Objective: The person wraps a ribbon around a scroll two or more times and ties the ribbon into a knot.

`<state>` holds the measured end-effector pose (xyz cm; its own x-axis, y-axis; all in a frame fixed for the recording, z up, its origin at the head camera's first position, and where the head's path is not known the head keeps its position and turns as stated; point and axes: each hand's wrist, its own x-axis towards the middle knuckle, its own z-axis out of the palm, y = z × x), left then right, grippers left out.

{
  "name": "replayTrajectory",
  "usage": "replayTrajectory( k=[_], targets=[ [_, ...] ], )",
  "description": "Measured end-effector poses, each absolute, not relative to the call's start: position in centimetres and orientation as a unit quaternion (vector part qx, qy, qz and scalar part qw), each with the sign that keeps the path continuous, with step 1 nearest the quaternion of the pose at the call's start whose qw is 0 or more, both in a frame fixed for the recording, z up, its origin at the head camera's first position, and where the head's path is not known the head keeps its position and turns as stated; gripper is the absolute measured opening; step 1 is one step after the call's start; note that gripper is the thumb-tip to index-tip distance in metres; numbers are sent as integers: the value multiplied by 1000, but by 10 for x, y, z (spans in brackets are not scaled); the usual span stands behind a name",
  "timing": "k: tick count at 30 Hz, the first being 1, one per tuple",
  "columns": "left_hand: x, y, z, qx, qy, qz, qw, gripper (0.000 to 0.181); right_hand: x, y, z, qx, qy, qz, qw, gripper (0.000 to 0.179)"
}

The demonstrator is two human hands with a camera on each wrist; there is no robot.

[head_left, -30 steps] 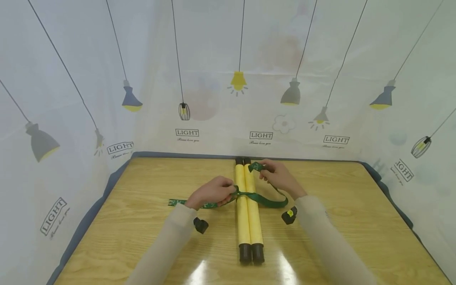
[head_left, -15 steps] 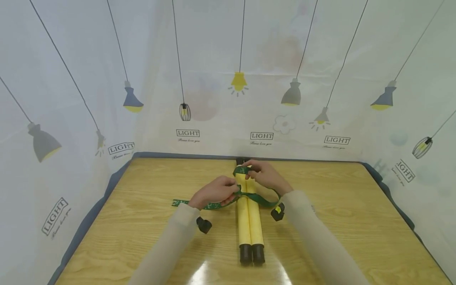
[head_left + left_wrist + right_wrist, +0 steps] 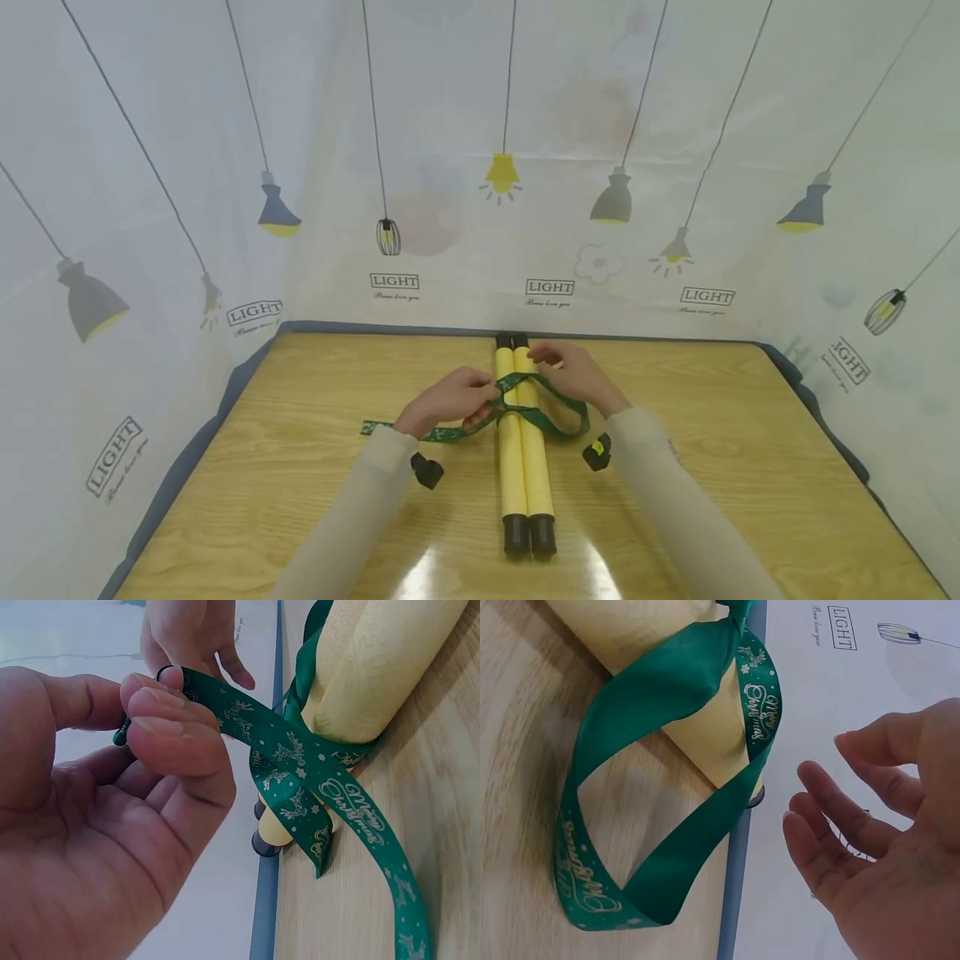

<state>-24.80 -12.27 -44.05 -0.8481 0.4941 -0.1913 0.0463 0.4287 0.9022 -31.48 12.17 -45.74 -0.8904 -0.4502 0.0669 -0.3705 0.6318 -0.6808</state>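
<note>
Two yellow rolls [image 3: 525,467] with black end caps lie side by side, lengthwise, on the table. A green ribbon [image 3: 555,421] printed with "Merry Christmas" is wrapped round them near their middle and loops out to the right. My left hand [image 3: 456,398] pinches part of the ribbon between thumb and fingers, just left of the rolls; in the left wrist view a strip of it hangs down from the fingertips. My right hand [image 3: 900,817] hovers above the far part of the rolls, fingers loosely bent and apart from the ribbon, holding nothing.
The wooden table [image 3: 315,500] has a blue-grey border and meets a white backdrop [image 3: 450,100] printed with hanging lamps at the back and sides. A black wrist device [image 3: 597,452] sits by the right sleeve, another [image 3: 427,472] by the left.
My right hand carried the ribbon's end leftward over the rolls, then let go and moved back slightly right. The ribbon now crosses the rolls toward my left hand, which stays in place.
</note>
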Motion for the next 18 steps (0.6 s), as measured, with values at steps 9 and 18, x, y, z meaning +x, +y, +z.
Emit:
replayTrajectory(
  k=[9, 18],
  targets=[
    [-253, -121, -439, 144, 817, 511, 226, 34, -294, 122, -441, -271, 890, -364, 39, 24],
    [-257, -119, -434, 135, 813, 521, 224, 35, -265, 104, -430, -374, 861, -345, 3, 28]
  ],
)
